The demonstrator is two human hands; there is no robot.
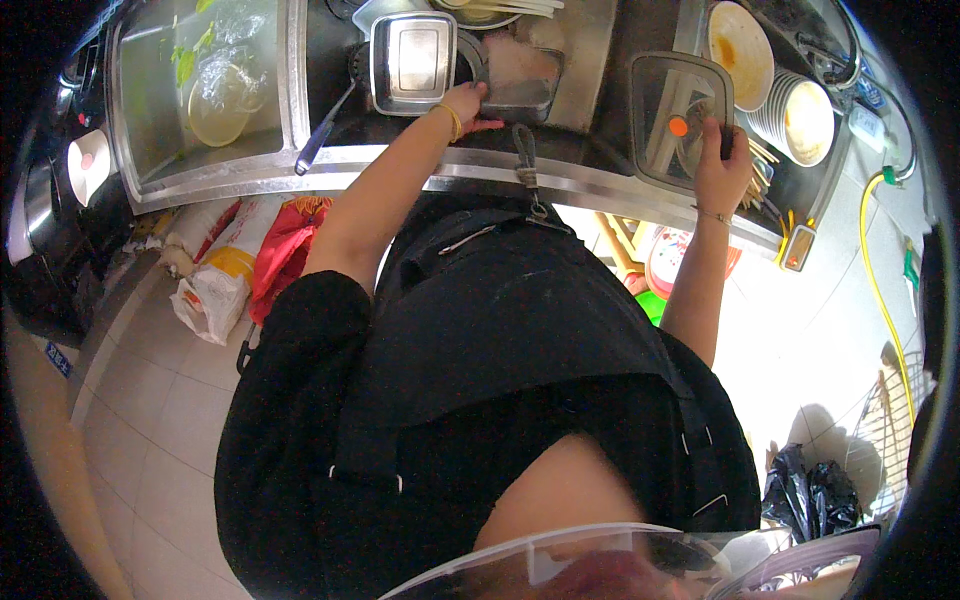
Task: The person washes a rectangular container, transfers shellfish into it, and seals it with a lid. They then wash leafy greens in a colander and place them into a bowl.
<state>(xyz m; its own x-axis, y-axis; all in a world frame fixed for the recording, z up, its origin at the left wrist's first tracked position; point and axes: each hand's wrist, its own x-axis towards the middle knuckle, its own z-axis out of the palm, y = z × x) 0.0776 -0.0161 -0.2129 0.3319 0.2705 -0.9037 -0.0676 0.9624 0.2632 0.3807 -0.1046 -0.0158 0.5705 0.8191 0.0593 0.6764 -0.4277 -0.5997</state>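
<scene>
My right hand (pixel 724 169) grips a see-through rectangular lid (pixel 652 97) by its right edge. The lid has a grey rim and bears an orange dot. At the near left corner of a clear rectangular container (pixel 525 82), my left hand (pixel 466 109) has its thumb above and fingers below. Reddish-brown shows through that container, but its contents are unclear. Just left of it, a rectangular stainless steel pan (pixel 412 64) with a raised panel in its base sits in the sink. A long blue-handled utensil (pixel 324 135) leans near the pan.
In the left basin (pixel 150 142) are a pale round bowl (pixel 217 112), clear plastic and green leaves. Stacked bowls (pixel 802 120) and a stained bowl (pixel 739 56) stand at right, near chopsticks (pixel 757 172). A yellow hose (pixel 870 247) hangs right. Bags (pixel 217 292) lie under the counter.
</scene>
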